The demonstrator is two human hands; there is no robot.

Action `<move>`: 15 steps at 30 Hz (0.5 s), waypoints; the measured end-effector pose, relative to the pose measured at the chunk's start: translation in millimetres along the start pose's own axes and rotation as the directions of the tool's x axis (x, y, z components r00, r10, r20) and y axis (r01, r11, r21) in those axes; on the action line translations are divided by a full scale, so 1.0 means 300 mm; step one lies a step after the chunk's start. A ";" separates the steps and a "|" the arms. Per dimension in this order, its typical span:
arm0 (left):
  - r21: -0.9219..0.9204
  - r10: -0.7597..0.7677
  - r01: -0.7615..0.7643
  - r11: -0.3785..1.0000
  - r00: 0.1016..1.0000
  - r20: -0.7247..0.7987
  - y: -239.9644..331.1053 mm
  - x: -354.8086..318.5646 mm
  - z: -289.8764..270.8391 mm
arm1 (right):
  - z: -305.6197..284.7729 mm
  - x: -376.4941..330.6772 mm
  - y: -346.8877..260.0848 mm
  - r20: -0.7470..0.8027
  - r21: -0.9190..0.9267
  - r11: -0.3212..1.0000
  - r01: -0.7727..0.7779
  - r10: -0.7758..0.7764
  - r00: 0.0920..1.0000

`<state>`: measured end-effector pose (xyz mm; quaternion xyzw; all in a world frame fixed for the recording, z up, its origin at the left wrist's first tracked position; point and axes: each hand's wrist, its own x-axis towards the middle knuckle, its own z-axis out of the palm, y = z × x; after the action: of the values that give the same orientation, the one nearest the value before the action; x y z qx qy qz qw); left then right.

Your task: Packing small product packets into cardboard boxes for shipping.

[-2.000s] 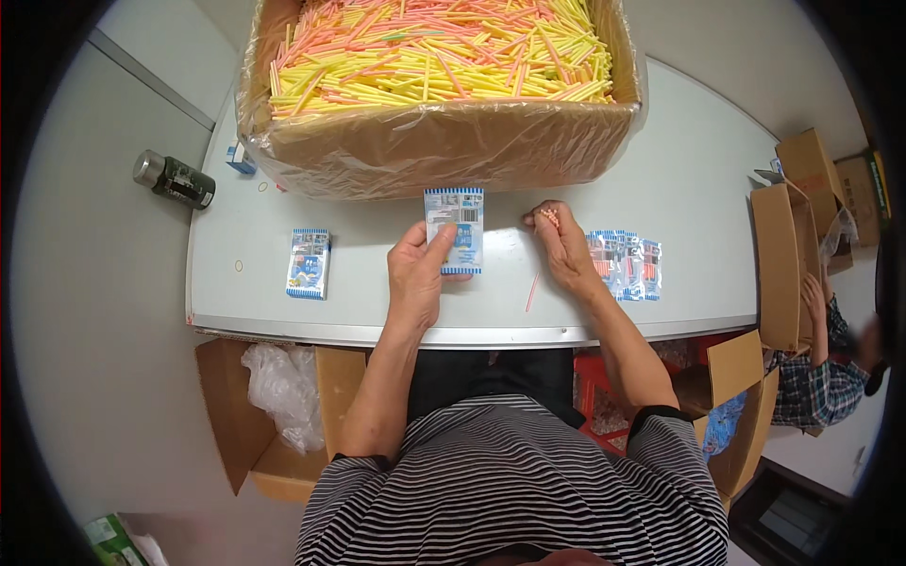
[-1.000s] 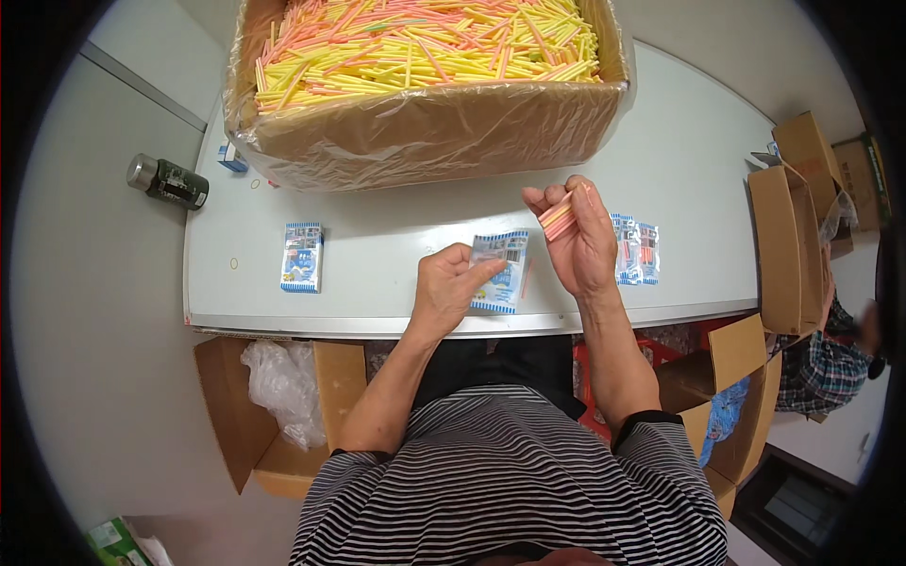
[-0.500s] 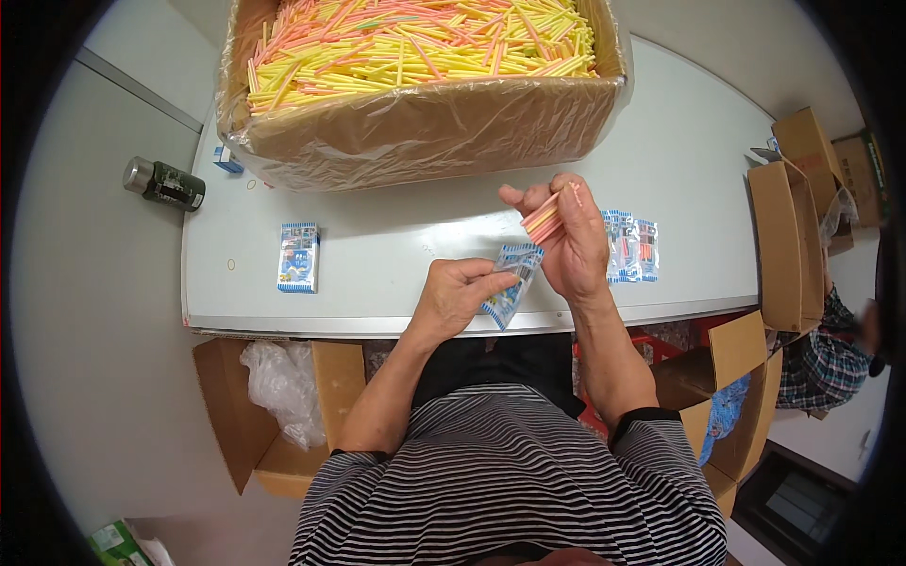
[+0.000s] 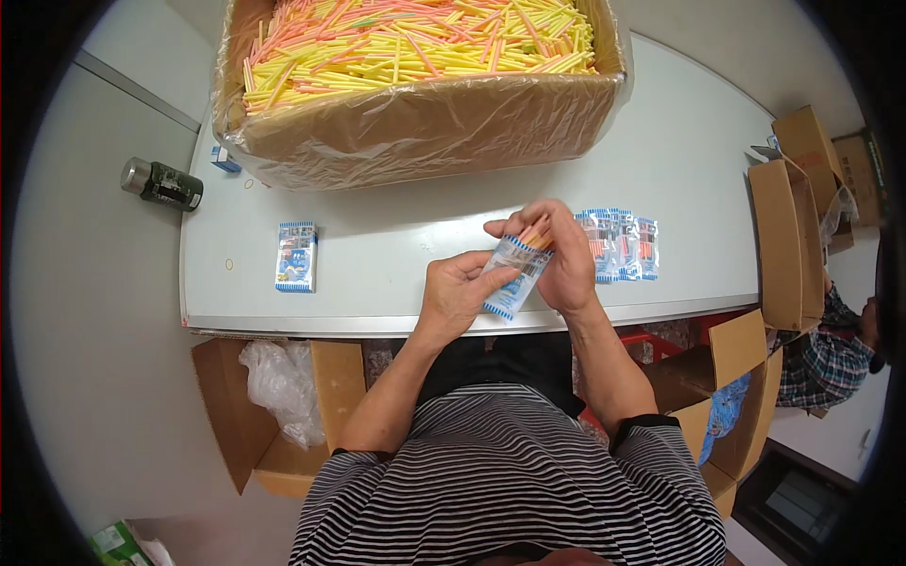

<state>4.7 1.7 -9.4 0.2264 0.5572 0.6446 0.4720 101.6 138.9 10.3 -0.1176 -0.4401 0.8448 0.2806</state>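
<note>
Leftward, a stack of blue-and-white packets (image 4: 296, 257) lies on the counter (image 4: 377, 241). Left hand (image 4: 453, 300), closed thumb over fingers, grips one packet (image 4: 516, 294), tilted, above the counter's near side. Change: lower ends of the pinkish straws (image 4: 538, 233), in plain view half a second ago, now hidden at its mouth; filling seems just begun. Right hand (image 4: 572, 266), half curled, cups the bundle. Beyond: overlapping packets, pink inside (image 4: 613, 247).

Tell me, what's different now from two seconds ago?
The left hand has moved the blue-and-white packet rightward and closer in, tilting it; the right hand has brought its sticks to the packet's top end. Neither let go. The packet stack at left stayed put.
</note>
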 end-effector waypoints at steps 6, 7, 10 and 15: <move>-0.044 0.050 -0.052 0.998 0.998 -0.043 -0.021 -0.006 0.016 | -0.028 -0.005 -0.040 0.156 -0.627 0.776 0.071 0.036 0.987; -0.063 0.056 -0.060 0.996 0.997 -0.061 -0.027 -0.008 0.017 | -0.030 -0.005 -0.045 0.274 -0.793 0.574 0.203 0.039 0.961; -0.131 0.036 -0.050 0.990 0.993 -0.109 -0.042 -0.015 0.025 | -0.006 -0.030 -0.044 0.106 -0.549 0.834 -0.049 0.128 0.986; -0.209 0.166 -0.206 0.956 0.967 -0.194 -0.058 0.001 0.049 | -0.037 -0.084 -0.008 -0.041 -0.328 0.944 -0.010 -0.004 0.999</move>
<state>22.7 8.2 -21.6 0.1652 0.4952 0.7629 0.3814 127.9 133.1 4.5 -0.1808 -0.5686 0.7576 0.2647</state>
